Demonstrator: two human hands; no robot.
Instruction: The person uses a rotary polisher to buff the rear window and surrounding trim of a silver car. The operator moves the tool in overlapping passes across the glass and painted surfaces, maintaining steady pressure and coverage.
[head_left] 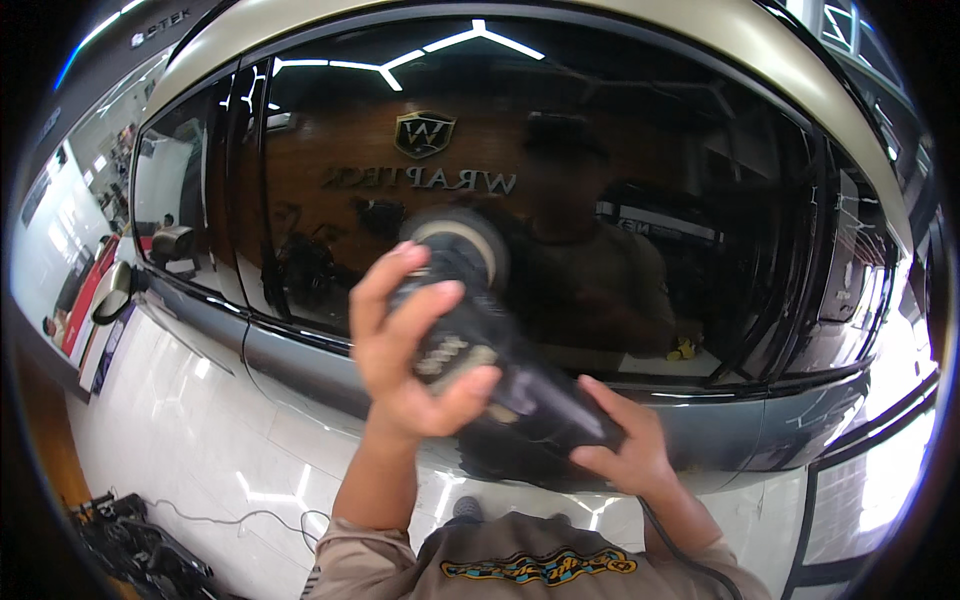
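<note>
A black corded polisher (535,395) spans the space between my hands, tilted with its head up and to the left. My left hand (395,345) is wrapped round the head end, its fingers and thumb curled over the housing. Farther down, my right hand (635,440) grips the rear end of the body. The round pad (490,243) is at the dark side window (640,290) of a car; whether it touches the glass I cannot tell. Motion blurs the pad and tool. From below the right hand, a black cord (665,530) runs downward.
Below the window is the car's dark grey door panel (300,365), with a side mirror (112,293) at the left. The roof edge (790,70) is gold. A thin cable (240,518) crosses the glossy tiled floor (200,420) near black equipment (135,550) at lower left.
</note>
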